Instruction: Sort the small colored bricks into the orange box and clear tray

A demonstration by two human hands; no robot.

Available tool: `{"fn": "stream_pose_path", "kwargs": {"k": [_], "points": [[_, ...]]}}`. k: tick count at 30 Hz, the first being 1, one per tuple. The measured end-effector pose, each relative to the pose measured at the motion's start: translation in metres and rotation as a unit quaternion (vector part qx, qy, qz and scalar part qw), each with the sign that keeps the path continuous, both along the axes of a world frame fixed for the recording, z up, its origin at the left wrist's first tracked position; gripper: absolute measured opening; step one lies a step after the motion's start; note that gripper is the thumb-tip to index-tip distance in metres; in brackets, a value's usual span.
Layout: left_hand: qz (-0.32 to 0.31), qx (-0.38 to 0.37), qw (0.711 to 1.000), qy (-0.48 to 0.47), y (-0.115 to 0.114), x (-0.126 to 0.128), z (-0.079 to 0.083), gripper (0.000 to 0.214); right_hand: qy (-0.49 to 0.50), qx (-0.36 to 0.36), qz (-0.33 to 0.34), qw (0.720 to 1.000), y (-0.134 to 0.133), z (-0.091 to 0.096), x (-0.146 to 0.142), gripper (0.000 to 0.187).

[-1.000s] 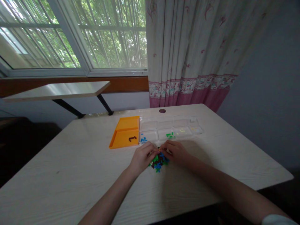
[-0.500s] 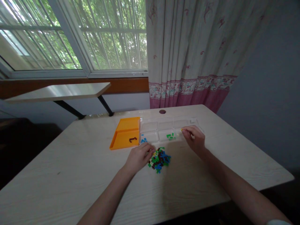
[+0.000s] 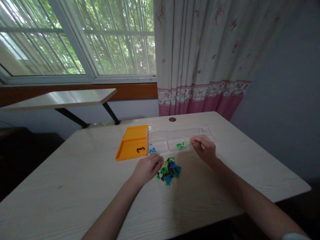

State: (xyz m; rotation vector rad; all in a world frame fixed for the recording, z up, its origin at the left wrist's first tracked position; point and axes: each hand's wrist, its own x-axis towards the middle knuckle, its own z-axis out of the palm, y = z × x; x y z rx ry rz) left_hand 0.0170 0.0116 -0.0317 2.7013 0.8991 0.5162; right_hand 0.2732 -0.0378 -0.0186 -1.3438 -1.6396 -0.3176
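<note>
Since a second ago, when both hands met at the pile of small pieces (image 3: 169,171), the right hand (image 3: 204,149) has gone out beyond it to the right, while the left hand (image 3: 147,168) stays at its left edge. From my end I see the right hand's fingers pinching a tiny yellow piece (image 3: 190,140) at the clear tray (image 3: 163,145), which lies behind the pile. In that tray's near row, the compartment behind and left of the pile holds blue pieces (image 3: 152,150); the next one along holds green pieces (image 3: 181,145). Farther left behind the pile, the orange case (image 3: 135,132) has dark brown pieces (image 3: 140,149) in its near compartment. The pile itself sits loose on the counter (image 3: 87,173), a jumble of green, blue and dark brown with some yellow and pale bits towards its left side. The left hand's fingers are curled together; I cannot tell whether they grip anything.
</note>
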Motion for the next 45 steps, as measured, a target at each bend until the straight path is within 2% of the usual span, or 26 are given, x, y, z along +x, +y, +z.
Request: {"fn": "stream_pose_path", "kwargs": {"k": [4, 7, 11, 14, 18, 23, 26, 28, 32, 34, 37, 40, 45], "points": [[0.0, 0.002, 1.0, -0.001, 0.0, 0.0, 0.0, 0.02, -0.055, -0.042, 0.02, 0.997, 0.006, 0.004, 0.011, 0.017], [-0.002, -0.001, 1.0, -0.012, -0.001, -0.001, 0.001, 0.02, -0.108, -0.113, -0.007, 0.988, 0.011, 0.01, 0.034, 0.019], [-0.002, -0.002, 1.0, -0.012, -0.001, -0.001, 0.001, 0.02, -0.128, -0.258, -0.081, 0.954, 0.01, 0.016, 0.082, 0.019], [0.002, 0.005, 1.0, -0.004, 0.0, -0.001, 0.001, 0.019, -0.115, -0.347, -0.125, 0.922, 0.008, 0.012, 0.114, 0.02], [0.001, 0.005, 1.0, -0.002, 0.0, -0.001, 0.0, 0.019, -0.11, -0.384, -0.134, 0.907, 0.006, 0.002, 0.136, 0.022], [0.001, 0.005, 1.0, 0.0, 0.001, -0.001, -0.001, 0.019, -0.107, -0.386, -0.146, 0.905, 0.005, 0.003, 0.141, 0.024], [0.002, 0.002, 1.0, 0.004, 0.001, -0.001, -0.001, 0.019, -0.097, -0.359, -0.156, 0.915, 0.007, 0.01, 0.133, 0.025], [0.003, 0.0, 1.0, 0.007, 0.001, -0.001, -0.001, 0.019, -0.088, -0.343, -0.119, 0.927, 0.009, 0.014, 0.117, 0.026], [0.004, 0.0, 1.0, 0.011, 0.0, -0.001, -0.001, 0.019, -0.107, -0.332, 0.059, 0.935, 0.007, 0.013, 0.058, 0.021], [0.003, 0.004, 1.0, 0.007, 0.0, -0.001, 0.0, 0.019, -0.142, -0.342, 0.143, 0.918, 0.002, 0.01, 0.025, 0.015], [-0.002, 0.008, 1.0, 0.004, -0.001, -0.001, 0.0, 0.018, -0.162, -0.371, 0.225, 0.886, -0.007, 0.005, -0.011, 0.014], [-0.008, 0.007, 1.0, 0.008, -0.001, -0.001, 0.001, 0.017, -0.166, -0.382, 0.248, 0.875, -0.011, 0.005, -0.022, 0.013], [-0.013, 0.009, 1.0, 0.019, -0.003, 0.0, 0.0, 0.017, -0.151, -0.404, 0.254, 0.866, -0.009, 0.005, -0.018, 0.012]]}}
